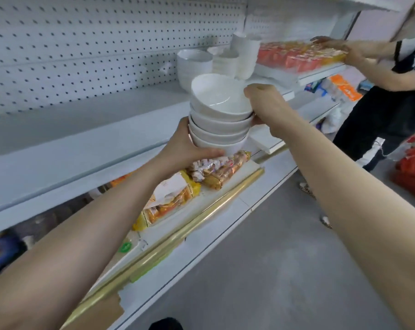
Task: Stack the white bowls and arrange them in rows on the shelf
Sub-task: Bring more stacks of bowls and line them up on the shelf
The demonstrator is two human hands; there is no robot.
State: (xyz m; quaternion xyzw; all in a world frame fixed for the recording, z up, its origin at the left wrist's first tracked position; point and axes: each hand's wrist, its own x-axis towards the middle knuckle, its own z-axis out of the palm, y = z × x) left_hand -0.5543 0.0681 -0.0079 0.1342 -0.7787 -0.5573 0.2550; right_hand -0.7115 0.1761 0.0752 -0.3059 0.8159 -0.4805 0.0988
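Upright, bowl stack point(219, 120) leaning left, both hands gripping

Stack of four glossy white ceramic bowls point(219, 120), nested rims up, leaning slightly left, raised in the air just over the front edge of the flat white metal shelf point(82, 129). Several more stacks of white bowls point(194, 65) upright farther along that shelf, close together, blurred.

Bowl stack point(219, 120) before shelf point(82, 129); other stacks point(194, 65) on shelf behind (snack packs point(222, 172) below)
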